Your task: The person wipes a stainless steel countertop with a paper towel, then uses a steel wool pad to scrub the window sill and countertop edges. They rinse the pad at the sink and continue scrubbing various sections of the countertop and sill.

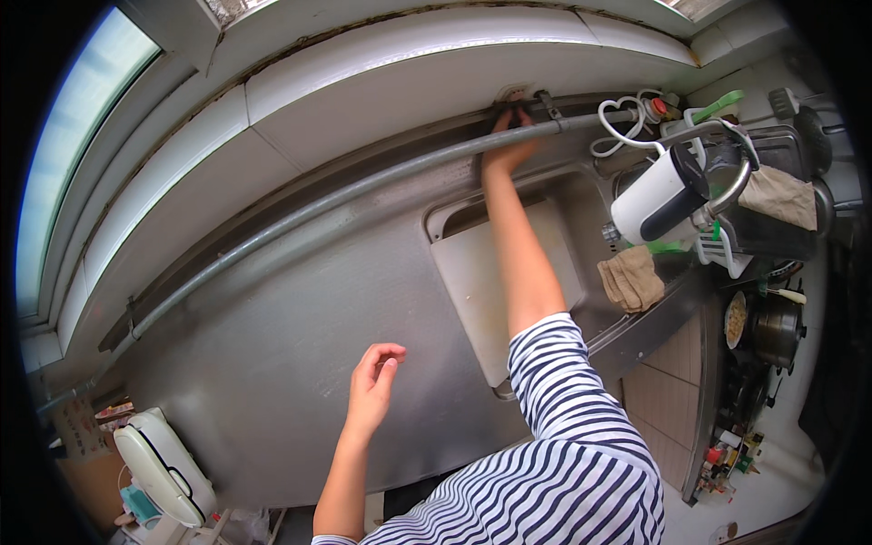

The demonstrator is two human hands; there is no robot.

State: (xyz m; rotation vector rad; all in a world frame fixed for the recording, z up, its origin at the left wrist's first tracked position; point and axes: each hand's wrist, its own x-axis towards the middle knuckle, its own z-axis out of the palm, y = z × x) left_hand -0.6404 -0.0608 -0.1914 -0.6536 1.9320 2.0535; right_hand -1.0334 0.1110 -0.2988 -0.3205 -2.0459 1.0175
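My right hand [507,146] reaches across the sink and behind a grey metal pipe [402,161], up to the tiled wall. Its fingertips are at a small dark object [509,107] just below what looks like a wall socket [514,92]; whether they grip it cannot be made out. Over the steel countertop [272,340] hovers my left hand [373,385], fingers loosely curled and apart from the thumb, holding nothing. Beneath my right forearm, a white cutting board [470,266] lies across part of the steel sink basin [586,204].
At right stand a white electric faucet [661,194] with a looped white cord [623,129], a folded brown cloth [631,278] on the sink edge and a dish rack [722,252]. A steel pot [776,330] sits beyond. A cream-coloured appliance [163,463] is at lower left.
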